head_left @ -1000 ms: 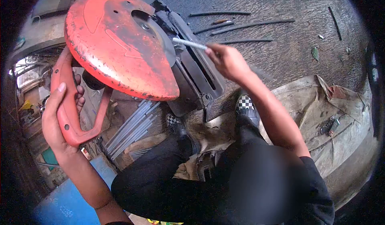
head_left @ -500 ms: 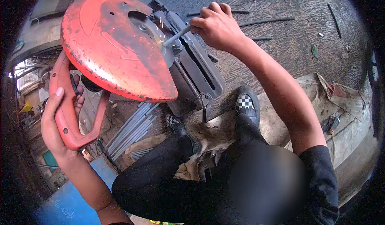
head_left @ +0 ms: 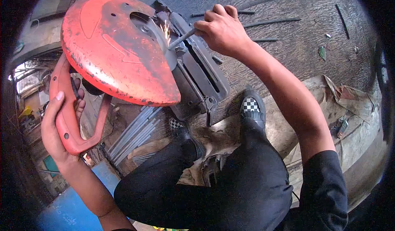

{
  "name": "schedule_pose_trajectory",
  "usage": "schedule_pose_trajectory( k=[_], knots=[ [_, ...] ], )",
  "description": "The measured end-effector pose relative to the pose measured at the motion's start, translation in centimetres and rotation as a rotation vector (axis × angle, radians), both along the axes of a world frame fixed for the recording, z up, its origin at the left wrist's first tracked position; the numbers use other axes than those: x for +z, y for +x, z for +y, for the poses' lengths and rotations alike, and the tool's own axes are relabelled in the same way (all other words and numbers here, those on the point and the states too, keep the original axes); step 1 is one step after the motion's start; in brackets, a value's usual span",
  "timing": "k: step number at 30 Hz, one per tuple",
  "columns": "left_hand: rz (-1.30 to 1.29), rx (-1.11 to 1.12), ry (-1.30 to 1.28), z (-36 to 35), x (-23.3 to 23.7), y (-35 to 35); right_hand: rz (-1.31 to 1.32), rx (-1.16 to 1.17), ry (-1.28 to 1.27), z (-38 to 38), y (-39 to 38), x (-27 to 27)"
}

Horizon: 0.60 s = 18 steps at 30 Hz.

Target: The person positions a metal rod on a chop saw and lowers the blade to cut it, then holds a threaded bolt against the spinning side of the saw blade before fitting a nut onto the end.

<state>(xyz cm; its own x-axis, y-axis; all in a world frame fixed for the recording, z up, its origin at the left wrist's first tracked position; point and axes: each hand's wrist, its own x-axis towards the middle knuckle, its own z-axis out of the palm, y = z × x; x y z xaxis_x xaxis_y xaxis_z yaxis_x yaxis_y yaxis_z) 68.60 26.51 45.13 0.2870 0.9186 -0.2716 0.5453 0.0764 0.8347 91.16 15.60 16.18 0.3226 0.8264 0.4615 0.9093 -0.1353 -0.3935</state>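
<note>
A red cut-off saw (head_left: 119, 54) with a scuffed blade guard fills the left of the view. My left hand (head_left: 59, 124) is wrapped round its red D-shaped handle (head_left: 66, 107), fingers near the dark trigger. My right hand (head_left: 224, 29) grips a grey metal rod (head_left: 182, 39), which looks threaded. The rod's far end meets the saw's cutting disc (head_left: 169, 57) beside the guard. Bright sparks (head_left: 166, 30) fly up from that contact. Under the disc lies the dark metal saw base (head_left: 201, 74) with its clamp screw (head_left: 191, 81).
Several rods (head_left: 271, 21) lie on the dark floor beyond my right hand. A bundle of grey rods (head_left: 135, 128) rests below the saw, near my checkered shoe (head_left: 177, 125). Brown sacking (head_left: 279, 136) spreads under my feet. A blue panel (head_left: 78, 198) is at lower left.
The sparks at the rod have grown taller and brighter. The guard has shifted slightly down and left. Both hands keep their grips.
</note>
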Motion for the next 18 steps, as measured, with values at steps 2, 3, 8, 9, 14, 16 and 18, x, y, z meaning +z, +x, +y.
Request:
schedule_pose_trajectory(
  k=[2, 3, 8, 9, 14, 16, 18],
  knots=[
    [0.005, -0.007, 0.005, 0.0, 0.0, 0.0, 0.018, -0.005, 0.012, -0.2, -0.2, 0.0],
    [0.003, -0.023, -0.009, 0.1, 0.1, -0.1, 0.037, -0.008, 0.025, -0.3, -0.3, 0.1],
    [-0.012, 0.018, 0.009, 0.2, 0.0, -0.3, 0.038, 0.0, -0.004, -0.9, -0.4, 0.4],
    [0.004, 0.013, -0.006, 0.3, 0.2, -0.2, 0.043, 0.001, -0.007, -1.1, -0.4, 0.4],
    [0.021, -0.031, -0.008, 0.7, 0.3, -0.6, 0.126, 0.027, 0.035, -1.4, 0.1, 0.2],
    [0.052, -0.076, -0.028, 1.4, 0.5, -1.1, 0.168, 0.009, 0.013, -1.0, 0.3, 0.0],
    [0.049, -0.053, -0.011, 0.9, 0.4, -0.6, 0.118, -0.033, -0.043, -0.3, 0.3, -0.3]
  ],
)
